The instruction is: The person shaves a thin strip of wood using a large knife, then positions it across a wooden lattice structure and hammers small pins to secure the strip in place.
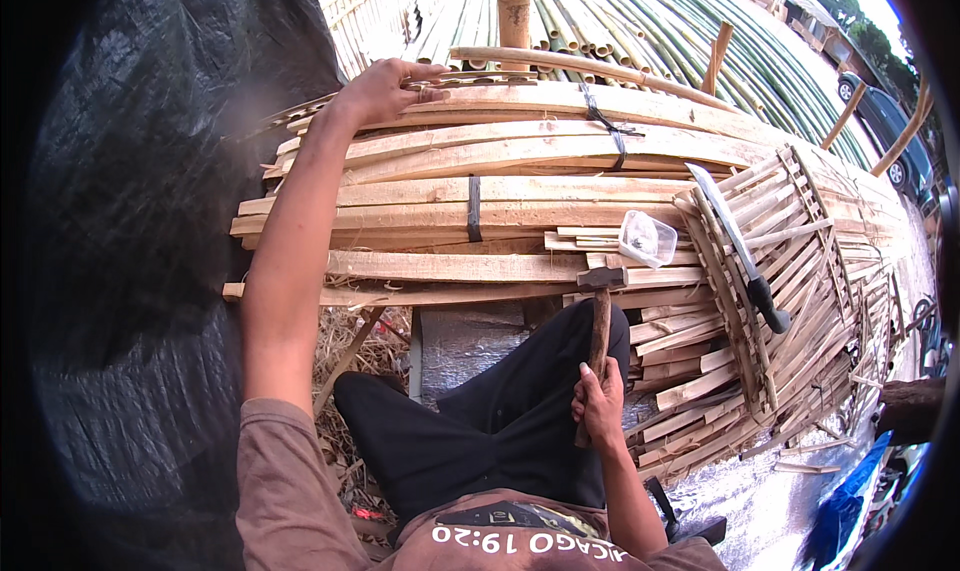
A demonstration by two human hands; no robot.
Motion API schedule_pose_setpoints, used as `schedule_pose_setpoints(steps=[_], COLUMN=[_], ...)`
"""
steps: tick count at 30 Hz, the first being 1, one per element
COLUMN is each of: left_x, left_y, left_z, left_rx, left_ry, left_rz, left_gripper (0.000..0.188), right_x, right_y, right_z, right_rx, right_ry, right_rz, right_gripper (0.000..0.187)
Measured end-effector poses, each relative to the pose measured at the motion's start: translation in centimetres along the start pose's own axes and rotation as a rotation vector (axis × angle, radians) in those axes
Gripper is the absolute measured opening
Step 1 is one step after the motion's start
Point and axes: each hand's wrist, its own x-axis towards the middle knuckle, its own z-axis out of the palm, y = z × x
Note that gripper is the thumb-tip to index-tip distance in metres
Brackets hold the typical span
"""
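Head view, followed from my remote post: the wearer's left hand (388,91) reaches across the stacked boards (400,191) to thin strips (488,75) at their far edge. Its fingers are extended there; whether they pinch a strip, I cannot tell.

Near the raised right knee, the right hand (598,403) wraps firmly around the wooden handle of a hammer (601,321), gripping low with the head uppermost, a hold I judge suited to swinging. Black ties (474,209) band the timber, presumably to keep lengths together. A clear plastic tub (648,239) rests on short pieces just beyond the hammer head, apparently placed for easy reach; I cannot make out its contents. To its right, a machete (738,239) lies across the slats (690,356), its dark handle toward the wearer.
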Motion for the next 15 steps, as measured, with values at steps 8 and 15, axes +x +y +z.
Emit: schedule_pose_setpoints(steps=[8, 15], left_x=[2.5, 5.2], left_y=[-1.7, -5.5], left_z=[-2.2, -6.0], left_rx=[-0.087, -0.072], left_ry=[-0.058, -0.015], left_rz=[-0.046, 0.058], left_gripper=[0.054, 0.052], right_x=[-0.1, 0.1], right_y=[0.1, 0.4], right_z=[0.1, 0.1], right_rx=[-0.008, -0.01], right_ry=[0.008, 0.028], right_rz=[0.0, 0.0], right_gripper=[0.018, 0.019])
